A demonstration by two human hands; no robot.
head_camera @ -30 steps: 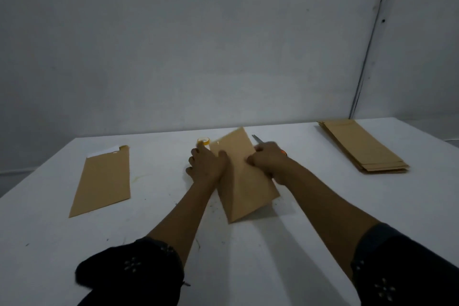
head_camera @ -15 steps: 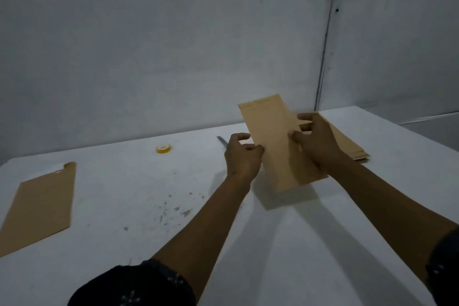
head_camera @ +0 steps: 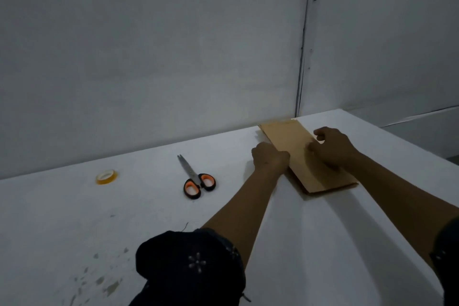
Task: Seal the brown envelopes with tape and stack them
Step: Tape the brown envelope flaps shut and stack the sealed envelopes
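Note:
A brown envelope [head_camera: 290, 139] lies lengthwise on top of the stack of brown envelopes [head_camera: 332, 188] at the far right of the white table [head_camera: 149, 218]. My left hand [head_camera: 270, 158] grips the envelope's left edge with curled fingers. At the right edge, my right hand [head_camera: 332, 148] holds the envelope, thumb pressed on its top face. The stack underneath shows only as thin edges at the near and far ends. A yellow tape roll [head_camera: 106, 176] lies flat far to the left, away from both hands.
Scissors [head_camera: 197, 179] with orange and black handles lie shut between the tape roll and my left arm. A grey wall runs behind the table, close to the stack's far end. The table's right edge falls off just beyond the stack.
Both hands carried the envelope from the table's middle to the right and lowered it onto the stack. The view swung right, so the lone envelope on the left is out of view.

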